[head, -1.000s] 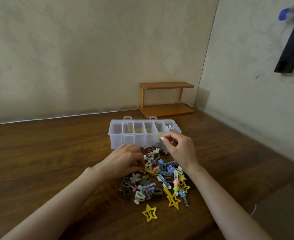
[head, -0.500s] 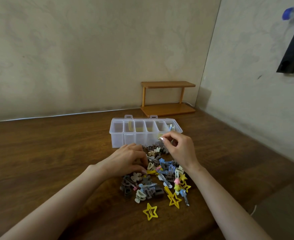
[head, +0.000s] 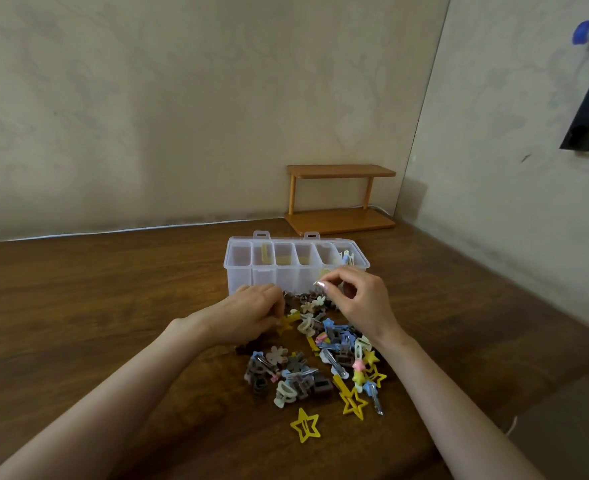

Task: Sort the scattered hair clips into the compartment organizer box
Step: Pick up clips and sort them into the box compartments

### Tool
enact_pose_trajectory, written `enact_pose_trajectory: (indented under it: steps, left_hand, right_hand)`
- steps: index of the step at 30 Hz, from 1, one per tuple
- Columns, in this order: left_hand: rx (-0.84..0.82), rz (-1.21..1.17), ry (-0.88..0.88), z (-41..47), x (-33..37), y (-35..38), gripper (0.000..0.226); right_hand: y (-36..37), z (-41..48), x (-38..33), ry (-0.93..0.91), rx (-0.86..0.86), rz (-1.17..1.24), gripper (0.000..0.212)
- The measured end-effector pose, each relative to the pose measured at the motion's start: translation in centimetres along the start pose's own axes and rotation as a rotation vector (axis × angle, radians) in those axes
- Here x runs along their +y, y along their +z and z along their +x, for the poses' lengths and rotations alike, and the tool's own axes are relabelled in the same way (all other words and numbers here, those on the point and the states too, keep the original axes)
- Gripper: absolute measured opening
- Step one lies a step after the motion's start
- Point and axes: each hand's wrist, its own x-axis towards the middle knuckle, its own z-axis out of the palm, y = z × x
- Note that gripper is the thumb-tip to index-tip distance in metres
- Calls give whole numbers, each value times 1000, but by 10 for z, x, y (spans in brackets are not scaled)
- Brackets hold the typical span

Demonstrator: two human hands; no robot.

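Little changed within the last second. Farthest left, bare wooden table (head: pixel 95 306). Next, left hand (head: pixel 248 313) low on the left edge of the heap of hair clips (head: pixel 306 362), fingers now curled in and pinching a yellow clip (head: pixel 286 323); a second ago lying flatter, fingers stretched over the heap. Behind the heap, just beyond its far edge, open clear organizer box (head: pixel 268 278) standing crosswise, with yellow pieces in the middle compartments and a few pale clips in the rightmost one; same spot as before. Close to the camera, yellow star clip (head: pixel 305 429) lying alone, just clear of the heap, unmoved. Right of the heap, well apart from the other hand, right hand (head: pixel 362 306) raised in front of the box's right end, thumb and forefinger pinched on a small pale clip (head: pixel 324 274), barely visible; placed much as a second ago. Back in the corner, small wooden shelf (head: pixel 341 199) against the wall.
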Motion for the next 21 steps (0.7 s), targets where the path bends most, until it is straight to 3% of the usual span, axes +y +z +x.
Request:
enact_pose_trajectory:
  steps: [6,14,17,21]
  left_hand:
    - [380,-372,-37,1,13,-1,4]
    - [390,-762,-116,4,23,5,13]
    - [390,-653,-124,3,21,8,10]
    - [201,-173,40,3,17,15,20]
  right_hand:
    - [2,-1,-13,-68,-180,114,30]
    - [2,-1,-12,-66,-22,163,17]
    - [-1,0,-8,-63,112,121,18]
    - [-7,5,1,20,293,-82,19]
